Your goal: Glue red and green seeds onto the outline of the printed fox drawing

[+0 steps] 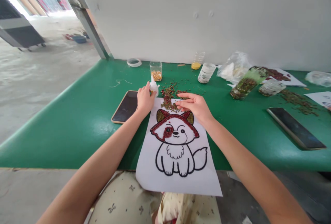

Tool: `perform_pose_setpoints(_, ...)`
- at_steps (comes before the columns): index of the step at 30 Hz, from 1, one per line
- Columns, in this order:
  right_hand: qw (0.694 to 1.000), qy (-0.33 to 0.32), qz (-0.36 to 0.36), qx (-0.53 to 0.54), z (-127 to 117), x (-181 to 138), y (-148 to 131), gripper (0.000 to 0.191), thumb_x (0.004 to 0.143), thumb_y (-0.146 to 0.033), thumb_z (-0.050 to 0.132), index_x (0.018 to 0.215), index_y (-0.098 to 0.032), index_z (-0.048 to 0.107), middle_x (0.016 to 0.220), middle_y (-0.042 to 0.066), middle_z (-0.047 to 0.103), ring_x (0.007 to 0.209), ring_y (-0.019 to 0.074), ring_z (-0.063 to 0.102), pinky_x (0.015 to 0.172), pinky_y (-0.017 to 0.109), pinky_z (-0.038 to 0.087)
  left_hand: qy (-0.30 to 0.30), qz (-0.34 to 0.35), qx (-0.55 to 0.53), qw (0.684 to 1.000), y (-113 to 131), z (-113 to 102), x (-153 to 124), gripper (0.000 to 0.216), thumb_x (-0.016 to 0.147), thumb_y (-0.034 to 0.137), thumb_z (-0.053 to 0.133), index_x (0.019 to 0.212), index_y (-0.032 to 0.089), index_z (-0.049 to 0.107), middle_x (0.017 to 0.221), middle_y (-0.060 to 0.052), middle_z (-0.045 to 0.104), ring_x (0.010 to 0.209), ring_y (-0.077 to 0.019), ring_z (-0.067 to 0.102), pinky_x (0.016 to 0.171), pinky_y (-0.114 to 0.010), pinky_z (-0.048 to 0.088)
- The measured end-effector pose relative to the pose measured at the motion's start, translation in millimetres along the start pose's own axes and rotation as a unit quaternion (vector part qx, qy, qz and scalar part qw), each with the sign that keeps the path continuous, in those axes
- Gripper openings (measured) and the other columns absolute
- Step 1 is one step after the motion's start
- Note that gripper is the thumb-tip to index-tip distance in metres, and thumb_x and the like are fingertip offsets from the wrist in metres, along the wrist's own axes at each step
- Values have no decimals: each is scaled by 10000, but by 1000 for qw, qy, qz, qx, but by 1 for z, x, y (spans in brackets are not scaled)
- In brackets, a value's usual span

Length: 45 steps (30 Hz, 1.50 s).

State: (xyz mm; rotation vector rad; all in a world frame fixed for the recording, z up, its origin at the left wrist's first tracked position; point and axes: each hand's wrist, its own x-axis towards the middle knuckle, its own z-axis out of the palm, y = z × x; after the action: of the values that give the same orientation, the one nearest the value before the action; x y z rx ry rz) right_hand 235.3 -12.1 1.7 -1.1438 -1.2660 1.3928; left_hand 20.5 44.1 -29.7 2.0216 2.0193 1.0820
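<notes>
Paper sheet overhangs the green table's near edge; my left hand grips a small white glue bottle, my right hand, fingers together, touches loose brown seeds at twelve o'clock.

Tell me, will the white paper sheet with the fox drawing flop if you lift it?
Probably yes. The white paper sheet with the fox drawing looks thin and already hangs over the green table edge, so it would likely bend. Seeds stuck on the head may make that end sag.

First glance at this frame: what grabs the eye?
The fox drawing on a white sheet at the green table's near edge, its head partly filled with red seeds. Above it, the left hand holds a small white bottle, while the right hand reaches into the seed pile.
</notes>
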Motion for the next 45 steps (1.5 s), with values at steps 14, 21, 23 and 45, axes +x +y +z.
perform_pose_setpoints(14,996,-7,51,66,5,-3,-8,256,820,-159,541,1059,-165,632,913,76,749,829,175,719,824,326,569,128,67,-63,988,4,0,-10,841,762,354,600,1477,239,172,1399,-158,414,1270,-335,374,1046,-551,286)
perform_pose_setpoints(21,989,-47,66,123,4,-7,-10,250,823,-151,515,1046,-169,627,923,70,749,844,175,713,849,337,556,86,316,-44,944,43,-29,-40,512,874,326,475,1379,273,407,1426,-103,393,1326,-289,340,1087,-484,252)
perform_pose_setpoints(23,989,-48,60,130,5,-7,-10,250,805,-155,543,1041,-169,625,894,58,750,838,169,711,840,321,555,51,349,-32,935,51,-29,-48,393,870,378,514,1250,282,550,1394,-81,434,1319,-291,345,1065,-483,277)
perform_pose_setpoints(45,982,-145,52,112,14,-10,-5,526,781,-150,448,1287,-280,504,856,-17,726,810,141,693,862,360,557,3,308,-132,942,55,-21,-48,130,846,237,588,809,260,710,1062,-28,625,1023,-186,517,950,-422,402)
